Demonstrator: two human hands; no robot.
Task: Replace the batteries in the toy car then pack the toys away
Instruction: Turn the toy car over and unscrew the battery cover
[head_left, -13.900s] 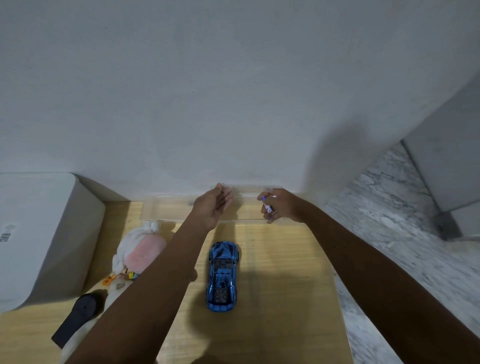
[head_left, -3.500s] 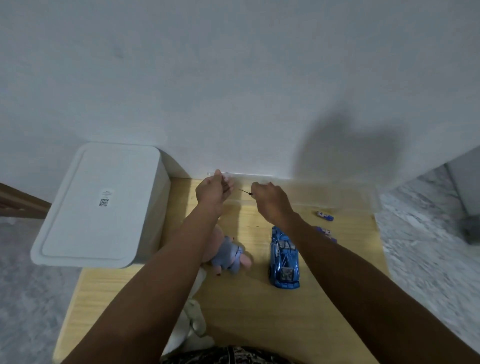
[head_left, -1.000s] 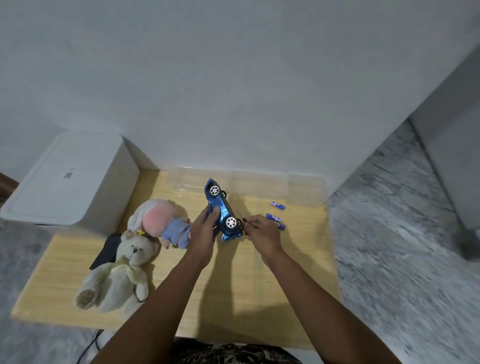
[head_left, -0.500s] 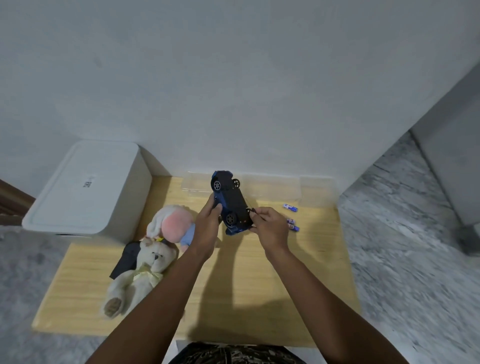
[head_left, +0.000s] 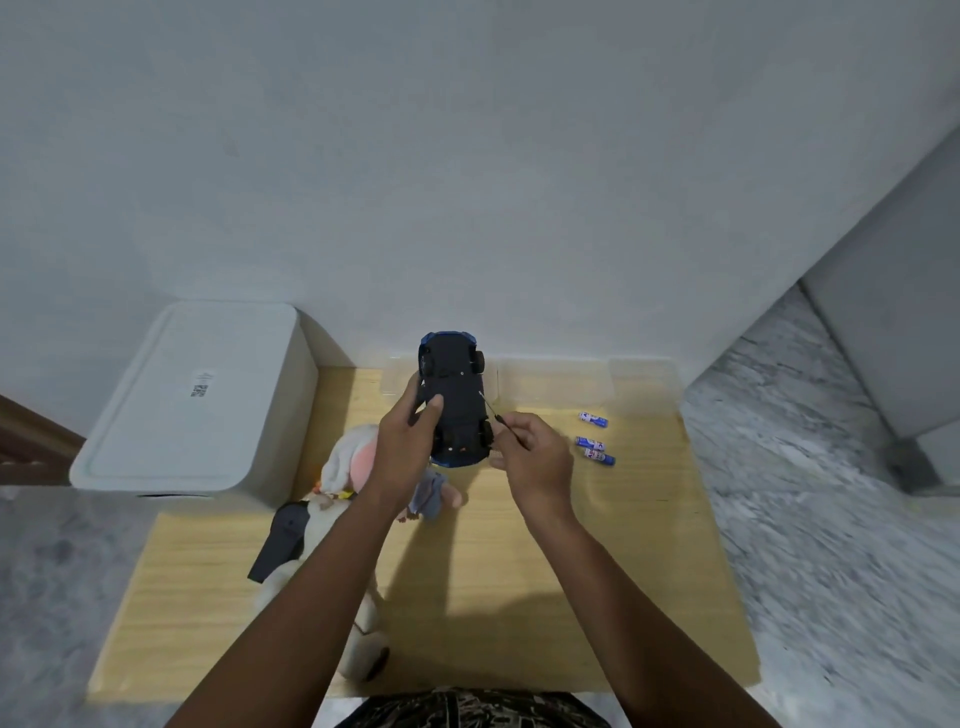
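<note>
Wall (head_left: 467, 156) fills the top half, plain white. Marble floor (head_left: 831, 519) at 3 o'clock and grey floor at 9, both blurred. Wood table (head_left: 519, 597) in the centre, near edge cut by the person's patterned clothing (head_left: 467, 709) at 6. White bin (head_left: 192, 400) at 9–10 o'clock beside the table, lid on, small label unreadable. Clear tray (head_left: 550, 384) against the wall at 12–1, hard to make out, contents can't tell. White plush (head_left: 358, 644) at 7, mostly hidden under the left forearm. Pink plush (head_left: 348, 457) just left of centre, partly hidden by the left hand. Black object (head_left: 283, 540) at 8, can't identify.

Car (head_left: 454, 400) is held above the table at centre, underside up, blue body only showing at the edges. Left hand (head_left: 405, 457) grips the car's left side, thumb across the chassis. Right hand (head_left: 535, 462) pinches a thin screwdriver (head_left: 491, 408), tip at the car's right edge; tip contact unclear. Three batteries (head_left: 595, 441) lie on the table at 3, apart from the hands.
</note>
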